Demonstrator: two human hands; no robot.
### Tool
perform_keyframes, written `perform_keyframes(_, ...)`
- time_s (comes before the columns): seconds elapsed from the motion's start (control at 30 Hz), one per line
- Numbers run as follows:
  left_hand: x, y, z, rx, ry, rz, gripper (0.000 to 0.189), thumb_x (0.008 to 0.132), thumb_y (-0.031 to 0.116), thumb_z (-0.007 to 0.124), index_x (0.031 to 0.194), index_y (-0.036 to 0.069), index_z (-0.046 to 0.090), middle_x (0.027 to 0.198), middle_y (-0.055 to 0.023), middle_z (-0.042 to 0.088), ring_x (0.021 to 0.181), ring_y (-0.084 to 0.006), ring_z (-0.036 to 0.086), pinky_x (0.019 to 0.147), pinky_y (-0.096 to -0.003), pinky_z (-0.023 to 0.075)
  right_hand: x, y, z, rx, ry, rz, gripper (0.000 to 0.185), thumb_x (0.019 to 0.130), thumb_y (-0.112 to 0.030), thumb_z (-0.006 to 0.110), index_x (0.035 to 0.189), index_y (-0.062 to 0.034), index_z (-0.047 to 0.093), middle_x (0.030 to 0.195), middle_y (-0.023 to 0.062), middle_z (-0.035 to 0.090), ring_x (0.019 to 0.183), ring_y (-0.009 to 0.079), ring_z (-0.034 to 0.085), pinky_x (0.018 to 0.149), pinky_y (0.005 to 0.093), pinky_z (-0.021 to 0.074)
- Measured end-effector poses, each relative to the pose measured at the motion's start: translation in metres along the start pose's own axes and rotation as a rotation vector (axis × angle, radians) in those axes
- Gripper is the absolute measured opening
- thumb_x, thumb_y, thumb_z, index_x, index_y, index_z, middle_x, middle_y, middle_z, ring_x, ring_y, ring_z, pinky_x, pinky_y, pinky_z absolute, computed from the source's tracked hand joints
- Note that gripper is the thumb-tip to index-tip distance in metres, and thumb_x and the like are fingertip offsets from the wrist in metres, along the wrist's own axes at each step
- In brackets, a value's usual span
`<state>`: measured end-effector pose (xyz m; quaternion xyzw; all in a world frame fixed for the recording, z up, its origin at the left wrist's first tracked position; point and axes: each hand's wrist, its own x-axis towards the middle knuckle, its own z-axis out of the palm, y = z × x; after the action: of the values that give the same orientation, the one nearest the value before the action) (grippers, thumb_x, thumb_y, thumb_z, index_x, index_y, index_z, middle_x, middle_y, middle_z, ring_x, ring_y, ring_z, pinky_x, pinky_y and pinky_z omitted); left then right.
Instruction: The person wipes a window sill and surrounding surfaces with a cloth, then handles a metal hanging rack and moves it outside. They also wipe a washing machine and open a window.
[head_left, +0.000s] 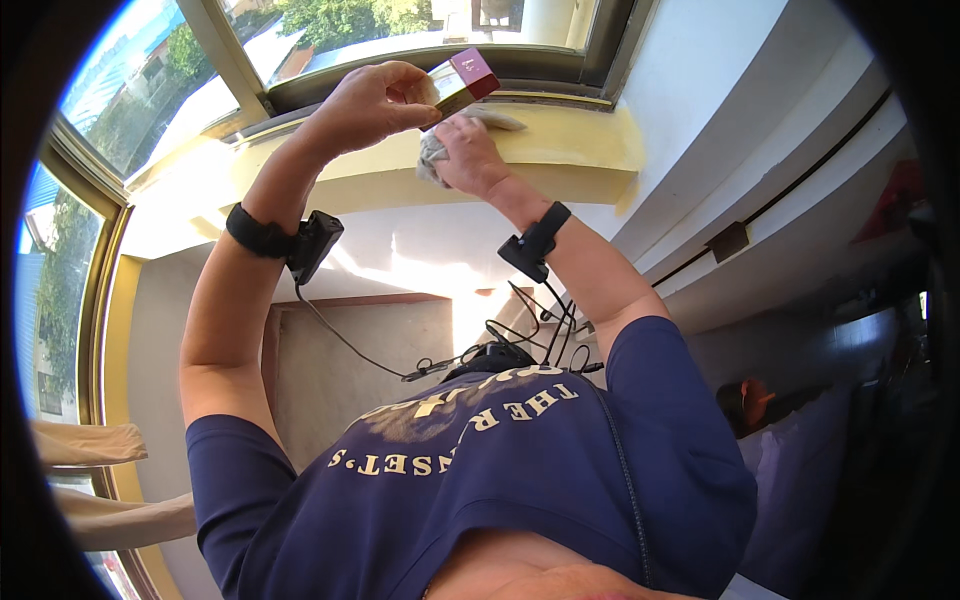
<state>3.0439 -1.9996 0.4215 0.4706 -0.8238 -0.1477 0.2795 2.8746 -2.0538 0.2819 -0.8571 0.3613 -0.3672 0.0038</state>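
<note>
My left hand (375, 105) grips a small cardboard box (461, 82) with a dark pink end, raised above the yellow window sill (570, 139). Just below and to the right of it, my right hand (469, 154) is closed on a grey cloth (433, 157). Part of the cloth spreads out beyond the fingers over the sill. Black straps with small devices are around both forearms, with cables running from them.
Sliding window frames (525, 67) rise behind the sill and on the left. Beige curtains (120, 521) hang at lower left. A white wall (690, 82) bounds the right side. Black cables (525, 330) loop in front of my torso.
</note>
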Motion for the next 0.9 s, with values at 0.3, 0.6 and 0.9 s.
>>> perform_keyframes(0.3, 0.086, 0.044, 0.108, 0.217, -0.259, -0.037, 0.039, 0.068, 0.034, 0.073, 0.090, 0.002, 0.065, 0.087, -0.0146, 0.067, 0.081, -0.0277, 0.064, 0.072, -0.0358, 0.0506, -0.068, -0.084, -0.010, 0.664, -0.323, -0.295, 0.024, 0.067, -0.007, 0.067, 0.088, 0.0001, 0.060, 0.069, 0.0206, 0.059, 0.070, 0.0389, 0.060, 0.066, 0.0428, 0.0490)
perform_keyframes(0.6, 0.111, 0.042, 0.170, 0.195, -0.241, -0.242, 0.051, 0.076, 0.043, 0.068, 0.104, 0.001, 0.065, 0.107, -0.0172, 0.064, 0.102, -0.0303, 0.061, 0.085, -0.0374, 0.0494, -0.086, -0.078, -0.032, 0.662, -0.454, -0.146, 0.024, 0.067, -0.004, 0.067, 0.089, 0.0021, 0.058, 0.087, 0.0214, 0.059, 0.084, 0.0401, 0.057, 0.072, 0.0399, 0.0471)
perform_keyframes(0.9, 0.044, 0.073, 0.098, 0.020, 0.023, 0.146, 0.051, 0.080, 0.035, 0.070, 0.116, 0.002, 0.056, 0.116, -0.0163, 0.058, 0.110, -0.0308, 0.054, 0.093, -0.0392, 0.0434, -0.062, -0.044, -0.037, 0.880, -0.582, 0.061, 0.015, 0.078, -0.001, 0.062, 0.092, 0.0022, 0.063, 0.085, 0.0078, 0.066, 0.080, 0.0195, 0.061, 0.072, 0.0296, 0.0468)
